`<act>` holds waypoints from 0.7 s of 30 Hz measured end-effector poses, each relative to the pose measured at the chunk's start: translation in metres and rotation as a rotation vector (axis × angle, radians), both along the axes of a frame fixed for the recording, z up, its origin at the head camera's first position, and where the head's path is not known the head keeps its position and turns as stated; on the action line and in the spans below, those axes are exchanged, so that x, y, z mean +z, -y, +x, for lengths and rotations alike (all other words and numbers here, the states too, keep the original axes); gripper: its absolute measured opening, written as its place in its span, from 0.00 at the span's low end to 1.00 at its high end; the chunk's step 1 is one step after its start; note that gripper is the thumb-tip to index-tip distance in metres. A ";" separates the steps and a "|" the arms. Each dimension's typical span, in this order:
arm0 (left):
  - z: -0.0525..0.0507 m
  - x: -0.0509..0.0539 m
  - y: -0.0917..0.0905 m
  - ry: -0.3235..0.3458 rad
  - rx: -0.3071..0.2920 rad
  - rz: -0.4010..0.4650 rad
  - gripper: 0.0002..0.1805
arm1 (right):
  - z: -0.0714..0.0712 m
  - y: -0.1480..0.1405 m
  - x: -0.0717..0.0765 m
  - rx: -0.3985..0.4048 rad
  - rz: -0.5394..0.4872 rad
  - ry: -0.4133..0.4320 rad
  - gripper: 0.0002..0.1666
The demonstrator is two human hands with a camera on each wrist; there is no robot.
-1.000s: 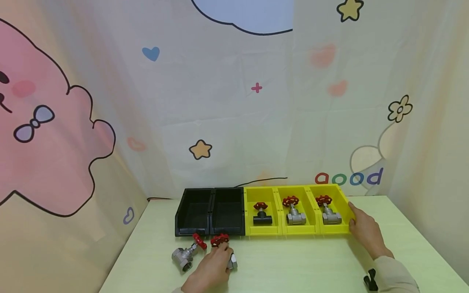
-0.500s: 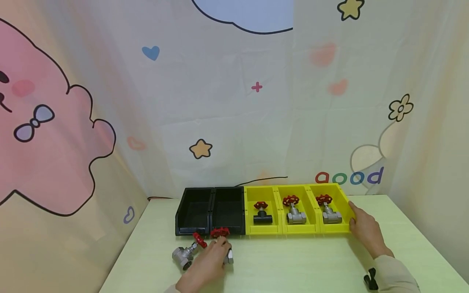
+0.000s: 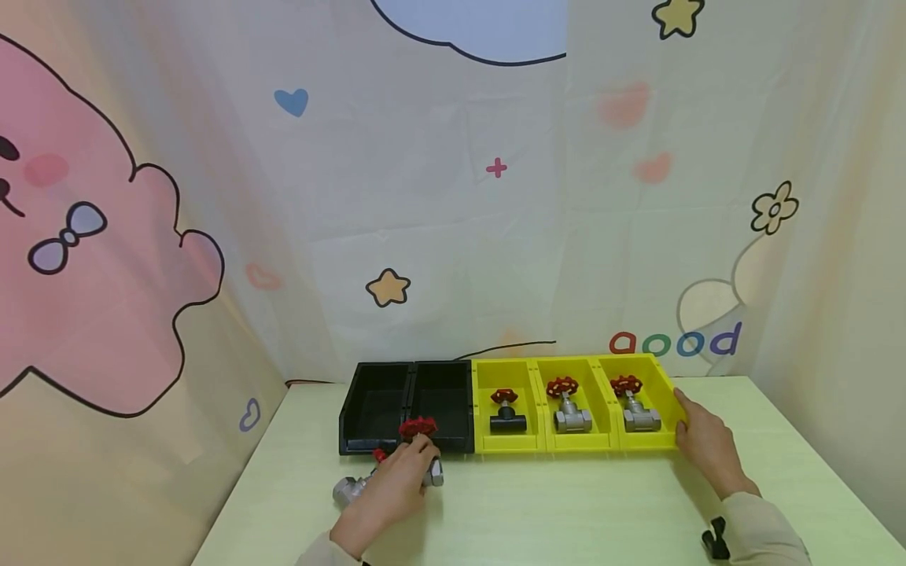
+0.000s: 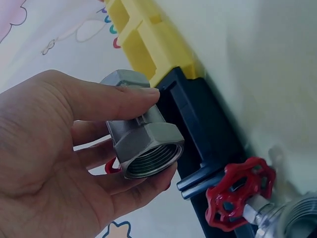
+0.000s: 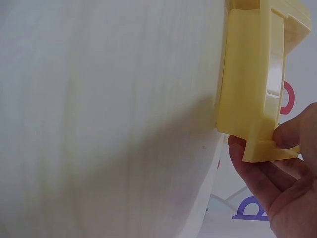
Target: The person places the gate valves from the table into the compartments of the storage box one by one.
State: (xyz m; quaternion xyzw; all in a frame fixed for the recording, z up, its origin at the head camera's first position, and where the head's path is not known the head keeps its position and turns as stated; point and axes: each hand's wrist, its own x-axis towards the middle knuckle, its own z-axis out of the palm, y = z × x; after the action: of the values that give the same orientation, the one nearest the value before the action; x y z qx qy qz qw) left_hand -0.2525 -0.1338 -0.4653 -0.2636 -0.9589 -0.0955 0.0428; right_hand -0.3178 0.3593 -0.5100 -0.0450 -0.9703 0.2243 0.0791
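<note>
With fingers (image 4: 141, 196) curled round silver red-wheeled metal valve (image 4: 141, 136) in left hand (image 3: 385, 487), yellow plastic end bin (image 3: 646, 443) in right hand (image 3: 708, 452); carried low, might clip black plastic bin (image 3: 454, 442).

A silver-grey metal valve (image 4: 141, 133) with a hexagonal, internally threaded end (image 4: 153, 157) and a red scalloped handwheel (image 3: 418, 427) is held in the left hand (image 3: 398, 483), near the black plastic bins (image 3: 440, 393); the rightmost yellow plastic bin (image 3: 646, 443) stands upright, its outer wall (image 3: 667, 398) pinched by the right hand (image 3: 710, 448)
</note>
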 end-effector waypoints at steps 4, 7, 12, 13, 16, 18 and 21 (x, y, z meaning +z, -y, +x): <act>-0.006 0.006 0.000 -0.003 -0.015 0.005 0.26 | 0.000 0.000 0.001 -0.007 -0.004 0.005 0.39; -0.011 0.010 -0.001 -0.005 -0.023 0.003 0.26 | 0.000 -0.001 0.002 -0.010 -0.012 0.010 0.39; -0.017 0.015 -0.001 -0.004 -0.017 0.000 0.26 | -0.002 -0.001 0.003 -0.010 -0.010 0.008 0.39; -0.018 0.016 -0.001 -0.002 -0.016 0.002 0.26 | -0.002 -0.001 0.003 -0.009 -0.010 0.010 0.39; -0.020 0.018 -0.001 -0.002 -0.015 0.009 0.26 | -0.002 -0.001 0.003 -0.009 -0.009 0.017 0.39; -0.021 0.018 -0.001 -0.006 -0.014 0.014 0.26 | -0.001 -0.001 0.002 -0.010 -0.012 0.024 0.39; -0.024 0.018 -0.001 -0.025 -0.016 0.015 0.25 | 0.000 -0.001 0.002 -0.011 -0.017 0.027 0.39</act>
State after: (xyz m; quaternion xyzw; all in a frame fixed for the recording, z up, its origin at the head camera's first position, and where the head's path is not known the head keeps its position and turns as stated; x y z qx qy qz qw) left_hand -0.2767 -0.1324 -0.4471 -0.2722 -0.9555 -0.0995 0.0558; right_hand -0.3182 0.3600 -0.5080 -0.0543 -0.9691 0.2312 0.0667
